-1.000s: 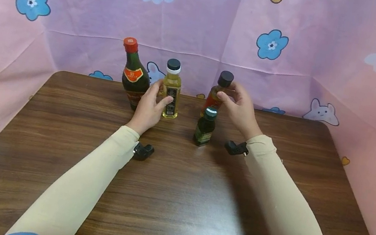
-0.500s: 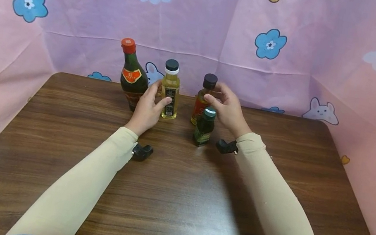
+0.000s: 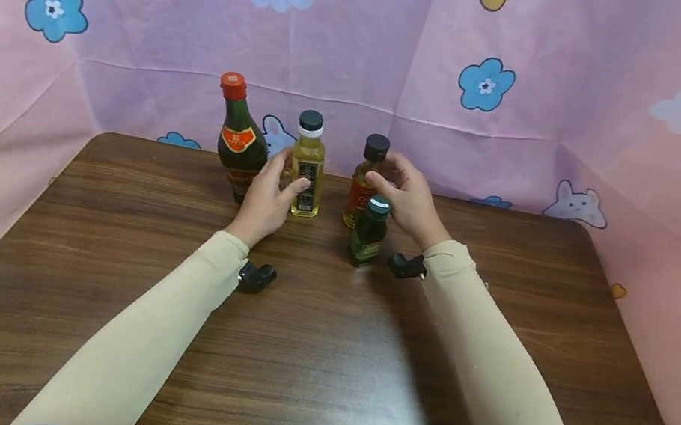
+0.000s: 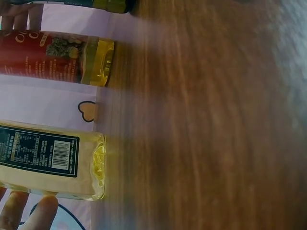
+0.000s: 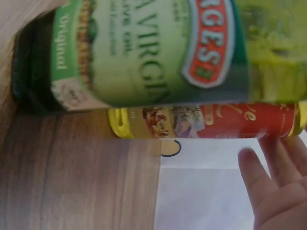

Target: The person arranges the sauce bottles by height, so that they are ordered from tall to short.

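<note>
Left hand (image 3: 264, 203) is wrapped around the yellow oil bottle (image 3: 312, 176), thumb laid over its front, fingers at its side; how firm the hold is cannot be told. Red-labelled bottle (image 3: 357, 195) is pinched by the right hand (image 3: 409, 202), thumb at the front, fingers reaching behind; one finger is seen spread away from the glass in the right wrist view. Compared with a second ago, the red-labelled bottle has been shifted left, toward the yellow one, with the right hand carried along; against half a second ago almost no change is seen. The left hand and yellow bottle are kept in place. Both held bottles are upright, a gap left between them, cloth seen through it in the left wrist view. Small green bottle (image 3: 367, 240) is stood just in front of the red-labelled one, partly covering it, unmoved; "VIRGIN" and "Original" can be read on its label up close. Red-capped bottle (image 3: 241, 146) is placed beside the left hand, its lower part partly hidden by it. All are set near the far edge of the wooden table (image 3: 313, 367), backed by pink-purple cloth (image 3: 357, 41) printed with clouds, flowers and rabbits.
</note>
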Demonstrator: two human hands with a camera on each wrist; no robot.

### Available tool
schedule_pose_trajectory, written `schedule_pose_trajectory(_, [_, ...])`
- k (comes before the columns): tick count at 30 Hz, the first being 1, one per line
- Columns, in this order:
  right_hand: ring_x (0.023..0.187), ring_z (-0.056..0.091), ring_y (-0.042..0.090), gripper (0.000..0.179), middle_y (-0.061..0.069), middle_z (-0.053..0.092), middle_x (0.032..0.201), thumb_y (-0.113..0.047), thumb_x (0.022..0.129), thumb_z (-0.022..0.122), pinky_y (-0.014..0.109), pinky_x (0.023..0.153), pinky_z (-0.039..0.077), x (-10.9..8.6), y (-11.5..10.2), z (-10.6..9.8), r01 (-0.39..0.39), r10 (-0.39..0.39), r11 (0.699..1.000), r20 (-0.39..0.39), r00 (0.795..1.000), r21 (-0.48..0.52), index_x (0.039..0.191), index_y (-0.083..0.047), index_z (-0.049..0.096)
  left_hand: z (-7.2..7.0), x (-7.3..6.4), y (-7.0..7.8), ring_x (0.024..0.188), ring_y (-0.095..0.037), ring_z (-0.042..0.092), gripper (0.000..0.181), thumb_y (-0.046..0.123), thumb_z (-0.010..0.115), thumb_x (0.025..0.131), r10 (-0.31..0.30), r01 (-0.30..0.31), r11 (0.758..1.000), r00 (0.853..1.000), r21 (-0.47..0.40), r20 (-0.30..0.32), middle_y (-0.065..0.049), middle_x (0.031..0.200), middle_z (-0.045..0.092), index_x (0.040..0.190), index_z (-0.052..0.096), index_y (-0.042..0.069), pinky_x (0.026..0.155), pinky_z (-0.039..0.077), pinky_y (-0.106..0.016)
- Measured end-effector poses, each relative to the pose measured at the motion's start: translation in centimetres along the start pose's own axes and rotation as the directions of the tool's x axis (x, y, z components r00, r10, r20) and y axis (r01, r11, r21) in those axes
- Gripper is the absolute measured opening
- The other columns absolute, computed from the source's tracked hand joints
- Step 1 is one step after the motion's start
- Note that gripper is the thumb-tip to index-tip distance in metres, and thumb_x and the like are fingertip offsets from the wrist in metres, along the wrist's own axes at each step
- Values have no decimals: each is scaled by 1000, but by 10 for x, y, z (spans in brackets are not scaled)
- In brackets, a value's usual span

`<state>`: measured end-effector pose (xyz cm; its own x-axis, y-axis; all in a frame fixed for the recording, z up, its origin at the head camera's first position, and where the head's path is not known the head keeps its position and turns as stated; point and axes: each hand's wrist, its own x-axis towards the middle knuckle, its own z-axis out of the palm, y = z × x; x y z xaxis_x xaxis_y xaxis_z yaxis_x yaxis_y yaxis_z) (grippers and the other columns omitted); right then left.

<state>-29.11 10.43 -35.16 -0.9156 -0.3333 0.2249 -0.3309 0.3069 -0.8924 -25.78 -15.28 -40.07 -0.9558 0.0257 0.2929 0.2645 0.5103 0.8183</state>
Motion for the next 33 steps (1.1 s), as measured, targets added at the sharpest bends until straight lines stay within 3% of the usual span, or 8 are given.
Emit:
schedule_pose_trajectory(6, [129,61,27,43,14,63,139,-23,105,64,41,110,48,-4,6,-2,-32,32,998,9,999,46,143,-6,58,1,0,-2,138,-37,47,66,30,59,106,-1,1,1000,1000,3,3,-19,152,46,161,30,9,115,38,-54])
schedule_pose_trajectory(11, [132,57,25,45,24,56,144,-17,107,60,39,111,47,-16,5,-13,-27,44,969,-65,997,245,147,0,50,2,0,-3,138,-37,48,65,29,59,106,6,-6,1000,1000,-8,1,-19,151,47,161,31,9,114,40,-55])
schedule_pose_trajectory(13, [129,58,25,44,27,54,144,-14,106,60,39,110,48,-25,4,-18,-11,39,960,-93,995,280,146,1,50,2,0,-3,137,-37,48,65,29,59,106,10,-10,1000,1000,-9,-1,-20,150,47,161,31,9,113,41,-55])
schedule_pose_trajectory(18, [133,56,30,49,23,55,144,-11,103,65,43,110,47,-54,3,-27,9,12,979,-100,995,203,148,-3,48,2,1,-2,136,-37,49,64,28,60,106,21,-21,1000,1000,-9,-8,-20,148,48,160,32,8,112,41,-55])
schedule_pose_trajectory(23, [143,46,35,58,22,49,150,-5,101,67,48,115,42,-77,5,-21,-9,17,980,-39,999,198,153,-4,42,1,1,-1,137,-36,49,64,28,61,106,19,-19,1000,1000,-17,-5,-20,148,49,160,33,8,114,40,-54])
schedule_pose_trajectory(33, [146,42,33,70,16,42,157,-9,100,69,50,119,37,-87,12,-3,-57,45,986,79,996,159,160,-10,33,0,1,-1,137,-36,49,64,29,61,106,12,-12,1000,1000,-11,-2,-19,148,49,160,33,9,114,40,-55])
